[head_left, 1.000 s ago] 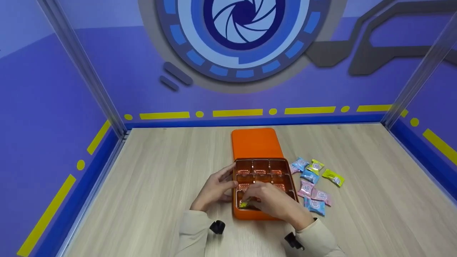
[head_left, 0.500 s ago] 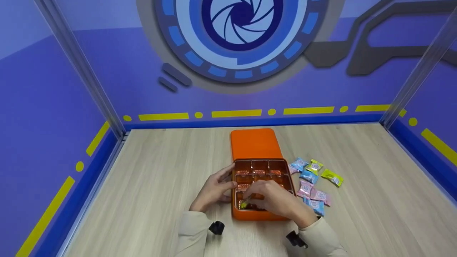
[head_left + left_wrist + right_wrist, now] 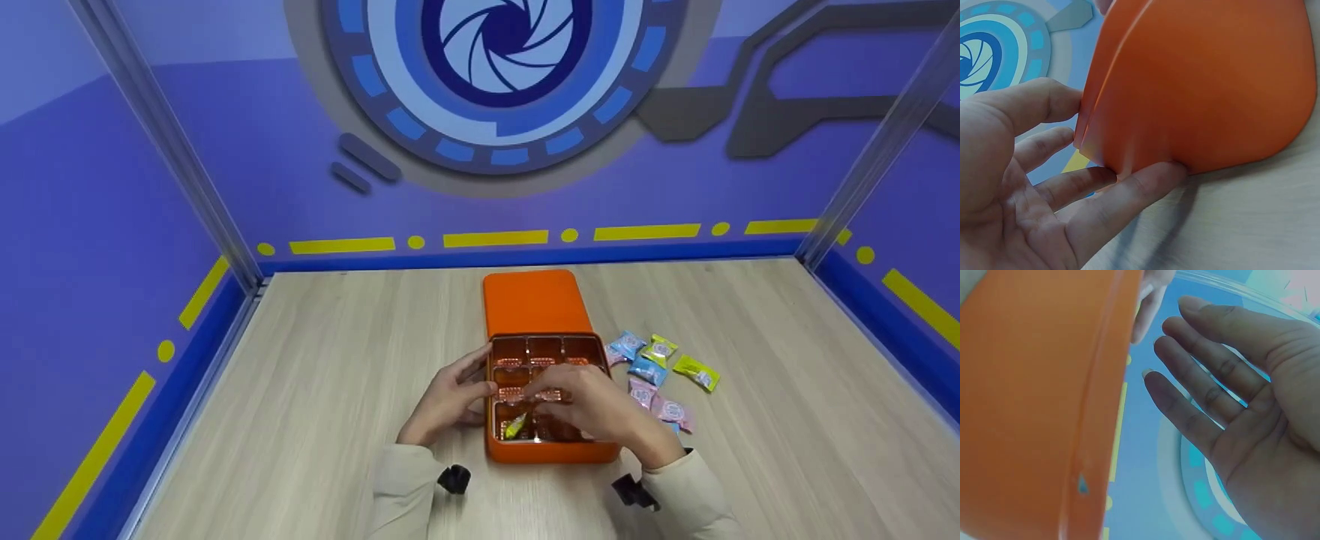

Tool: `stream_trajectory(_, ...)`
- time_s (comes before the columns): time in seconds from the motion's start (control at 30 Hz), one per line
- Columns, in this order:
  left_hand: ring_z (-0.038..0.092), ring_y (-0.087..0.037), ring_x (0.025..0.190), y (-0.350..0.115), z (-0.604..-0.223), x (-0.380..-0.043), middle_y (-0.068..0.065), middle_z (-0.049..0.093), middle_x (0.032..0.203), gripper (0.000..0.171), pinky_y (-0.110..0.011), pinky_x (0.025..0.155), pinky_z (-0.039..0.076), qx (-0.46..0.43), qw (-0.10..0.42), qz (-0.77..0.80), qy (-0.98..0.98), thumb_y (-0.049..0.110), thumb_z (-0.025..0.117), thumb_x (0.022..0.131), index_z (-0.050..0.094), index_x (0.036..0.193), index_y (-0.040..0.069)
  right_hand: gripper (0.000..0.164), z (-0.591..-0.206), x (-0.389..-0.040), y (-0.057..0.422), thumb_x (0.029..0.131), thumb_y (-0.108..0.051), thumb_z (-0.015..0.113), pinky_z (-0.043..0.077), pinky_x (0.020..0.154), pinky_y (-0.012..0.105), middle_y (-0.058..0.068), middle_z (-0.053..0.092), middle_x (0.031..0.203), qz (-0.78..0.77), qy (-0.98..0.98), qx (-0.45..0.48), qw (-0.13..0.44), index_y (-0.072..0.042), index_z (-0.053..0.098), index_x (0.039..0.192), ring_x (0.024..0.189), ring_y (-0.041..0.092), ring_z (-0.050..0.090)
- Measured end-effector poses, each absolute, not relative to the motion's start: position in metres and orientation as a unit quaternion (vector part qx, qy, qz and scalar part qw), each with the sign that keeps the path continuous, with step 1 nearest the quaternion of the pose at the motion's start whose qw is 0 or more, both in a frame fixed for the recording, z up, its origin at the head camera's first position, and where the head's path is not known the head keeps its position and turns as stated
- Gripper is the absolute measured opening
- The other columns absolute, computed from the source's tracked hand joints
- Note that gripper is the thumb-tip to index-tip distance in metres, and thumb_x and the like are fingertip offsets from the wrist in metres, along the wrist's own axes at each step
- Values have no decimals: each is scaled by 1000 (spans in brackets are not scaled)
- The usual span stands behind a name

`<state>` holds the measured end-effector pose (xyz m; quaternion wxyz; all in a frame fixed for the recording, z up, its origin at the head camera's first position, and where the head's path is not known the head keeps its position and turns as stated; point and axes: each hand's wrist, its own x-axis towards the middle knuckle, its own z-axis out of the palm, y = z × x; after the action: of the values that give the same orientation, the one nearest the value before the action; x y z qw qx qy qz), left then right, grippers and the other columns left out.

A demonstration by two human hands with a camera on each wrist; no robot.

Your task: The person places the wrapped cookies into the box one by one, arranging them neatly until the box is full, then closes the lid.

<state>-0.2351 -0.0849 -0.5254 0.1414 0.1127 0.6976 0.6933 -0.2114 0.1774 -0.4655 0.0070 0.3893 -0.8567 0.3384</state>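
An orange box [image 3: 551, 451] with a clear divided insert lies lengthwise on the table. In its near-left compartment rests one yellow-green wrapped candy [image 3: 515, 427], tilted. My left hand [image 3: 450, 397] steadies the box from the left: the left wrist view has its fingertips against the orange side wall [image 3: 1202, 90], thumb at the rim. Over the box's near right part hovers my right hand [image 3: 589, 405], its fingers relaxed with nothing between them. In the right wrist view those fingers [image 3: 1190, 419] are apart from the box wall. The right hand covers several compartments.
An orange lid [image 3: 534, 304] lies right behind the box. To the right are several loose candies: blue [image 3: 648, 370], yellow [image 3: 697, 373] and pink [image 3: 673, 411]. Printed panels [image 3: 480, 202] close off the table's back and sides.
My right hand has let go of the yellow-green candy in the near-left compartment and moved up and to the right. The left hand has stayed at the box's side.
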Motion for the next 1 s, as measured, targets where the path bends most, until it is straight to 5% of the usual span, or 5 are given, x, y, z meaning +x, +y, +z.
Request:
stream_trajectory(0.5,73,-30,101,-85,-526,-234,-22,34,168,72,-49,72,66,108,139,692,700,9,70,99,41,165,14,28,-458,-215,194,95,-4,79,59,98,47,4,77,119,349,-878,328,15,-12,78,122,111,28,71)
stream_trajectory(0.67,70,-32,111,-85,-525,-235,-21,34,168,72,-47,72,66,108,140,693,699,9,69,100,41,166,14,27,-456,-216,201,96,-3,78,60,96,49,6,76,119,357,-876,322,26,-11,77,122,110,30,71)
stream_trajectory(0.9,62,-36,128,-84,-525,-235,-20,35,168,73,-47,72,66,105,142,695,697,9,69,99,41,166,14,27,-456,-218,212,97,-2,76,63,75,30,5,75,117,376,-871,315,36,-11,77,122,89,18,69)
stream_trajectory(1.0,60,-38,131,-83,-525,-235,-20,35,168,73,-48,72,66,104,142,696,697,8,69,99,41,165,14,27,-457,-220,216,96,1,76,64,77,32,10,75,117,377,-867,323,48,-8,76,122,90,21,72)
